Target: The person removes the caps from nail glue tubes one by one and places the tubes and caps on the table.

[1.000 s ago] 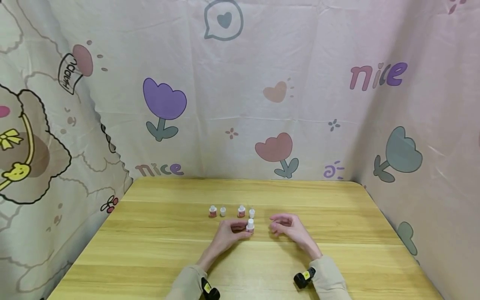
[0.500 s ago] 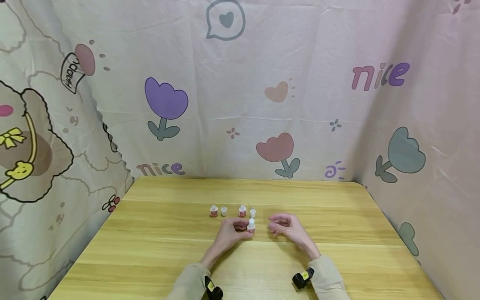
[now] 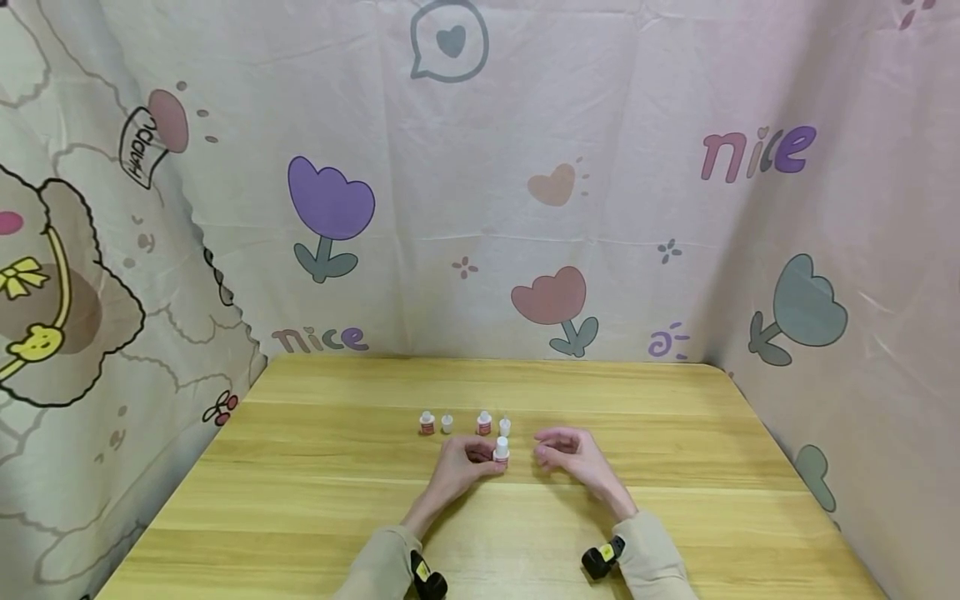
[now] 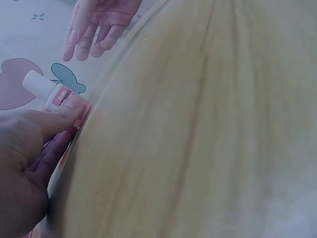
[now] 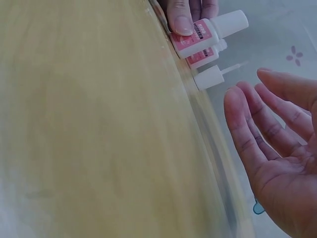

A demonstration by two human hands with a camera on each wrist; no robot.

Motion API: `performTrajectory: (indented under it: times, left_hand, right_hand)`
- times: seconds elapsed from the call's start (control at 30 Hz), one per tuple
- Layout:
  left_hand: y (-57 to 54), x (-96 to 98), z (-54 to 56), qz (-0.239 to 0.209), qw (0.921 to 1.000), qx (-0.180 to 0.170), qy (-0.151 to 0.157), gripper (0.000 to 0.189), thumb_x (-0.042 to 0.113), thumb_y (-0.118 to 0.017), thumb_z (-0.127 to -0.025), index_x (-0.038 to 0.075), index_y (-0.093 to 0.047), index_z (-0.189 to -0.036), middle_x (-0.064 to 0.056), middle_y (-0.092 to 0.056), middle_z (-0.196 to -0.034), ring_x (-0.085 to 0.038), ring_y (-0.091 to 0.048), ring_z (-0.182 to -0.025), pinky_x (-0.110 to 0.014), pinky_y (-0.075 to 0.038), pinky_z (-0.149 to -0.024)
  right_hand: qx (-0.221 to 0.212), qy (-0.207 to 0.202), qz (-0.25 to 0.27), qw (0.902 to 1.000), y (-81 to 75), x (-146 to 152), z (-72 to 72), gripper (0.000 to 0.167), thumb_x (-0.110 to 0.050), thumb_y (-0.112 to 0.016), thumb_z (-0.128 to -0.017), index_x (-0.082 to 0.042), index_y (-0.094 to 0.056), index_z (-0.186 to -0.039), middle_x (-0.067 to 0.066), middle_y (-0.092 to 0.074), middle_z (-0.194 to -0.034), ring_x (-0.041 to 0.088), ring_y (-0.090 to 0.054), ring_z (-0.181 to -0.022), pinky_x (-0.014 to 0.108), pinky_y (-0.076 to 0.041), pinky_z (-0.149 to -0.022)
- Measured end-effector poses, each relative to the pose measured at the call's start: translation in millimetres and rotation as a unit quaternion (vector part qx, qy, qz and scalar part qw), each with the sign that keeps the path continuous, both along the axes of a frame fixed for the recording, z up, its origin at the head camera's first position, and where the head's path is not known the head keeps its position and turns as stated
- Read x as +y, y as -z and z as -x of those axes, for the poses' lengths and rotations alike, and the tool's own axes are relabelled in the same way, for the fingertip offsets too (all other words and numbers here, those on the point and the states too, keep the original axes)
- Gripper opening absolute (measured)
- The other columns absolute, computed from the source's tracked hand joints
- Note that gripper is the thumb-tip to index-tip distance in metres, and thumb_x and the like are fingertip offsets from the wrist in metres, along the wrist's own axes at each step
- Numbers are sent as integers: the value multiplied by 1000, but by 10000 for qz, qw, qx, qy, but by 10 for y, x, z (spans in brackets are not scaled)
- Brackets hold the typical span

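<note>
A patterned cloth [image 3: 637,83] hangs behind the wooden desk [image 3: 300,467] and beside its left and right edges. The held bottle [image 3: 501,457] is about midway between those two edges, upright in the head view, with its white cap [image 3: 502,443] on. Handling, as judged: light, stiff plastic, smooth enough to slip in a loose grip. Take hold low on the labelled body and leave the cap free. The left hand [image 3: 456,468] pinches that body between thumb and fingers; whether the base touches the desk cannot be told. The right hand [image 3: 573,457], nearer the right edge, holds nothing; its fingers are loosely bent, thumb apart from forefinger. Toward the far edge, a row runs from left to right: first bottle [image 3: 427,425], first small cap [image 3: 447,424], second bottle [image 3: 484,425], second small cap [image 3: 505,427]. The right wrist view shows what the head view barely resolves: a thin brush [image 5: 233,68] rising from the second small cap, and the second bottle's bare neck. The left wrist view shows the thumb across the pink label [image 4: 62,94].
</note>
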State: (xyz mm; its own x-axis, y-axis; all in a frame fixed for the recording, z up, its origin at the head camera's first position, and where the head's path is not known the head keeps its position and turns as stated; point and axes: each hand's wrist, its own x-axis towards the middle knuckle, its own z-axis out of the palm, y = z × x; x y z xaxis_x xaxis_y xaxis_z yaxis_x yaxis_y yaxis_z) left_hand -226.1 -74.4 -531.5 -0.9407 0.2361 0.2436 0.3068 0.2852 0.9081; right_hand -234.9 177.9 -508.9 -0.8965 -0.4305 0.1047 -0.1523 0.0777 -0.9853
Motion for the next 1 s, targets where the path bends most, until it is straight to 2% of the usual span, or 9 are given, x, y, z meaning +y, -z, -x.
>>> performTrajectory:
  times: [0.2, 0.43, 0.7, 1.0]
  left_hand:
    - [2, 1, 7, 5, 10000, 40, -13, 20, 8, -87, -76, 4, -77, -93, -14, -78, -89, -2, -68, -72, -18, -57, -69]
    - [-5, 3, 12, 56, 10000, 48, -18, 20, 8, -87, -75, 4, -77, -92, -13, -78, -88, -2, -68, -72, -18, -57, -69]
    - [-8, 18, 17, 42, 9999, 122, -19, 19, 6, -87, -75, 2, -76, -90, -14, -77, -85, -2, -68, -70, -18, -57, -68]
    - [-14, 20, 6, 57, 9999, 106, -22, 17, 6, -86, -75, 3, -76, -89, -13, -78, -85, -3, -69, -71, -17, -57, -68]
  right_hand:
    - [266, 313, -27, 9992, 14, -53, 0, 41, -7, -69, -93, 20, -57, -122, 42, -64, -110, 16, -73, -83, 31, -62, -79]
    - [264, 685, -125, 9972, -5, -146, -7, 38, -7, -74, -89, 15, -62, -117, 38, -66, -114, 3, -70, -86, 21, -57, -82]
    - [361, 720, 55, 9967, -39, -269, -17, 32, 0, -75, -86, 14, -65, -112, 36, -68, -110, -1, -69, -86, 20, -57, -84]
    - [619, 593, 28, 9963, -17, -412, -11, 30, -6, -78, -85, 10, -69, -109, 31, -71, -108, 1, -69, -87, 20, -56, -83]
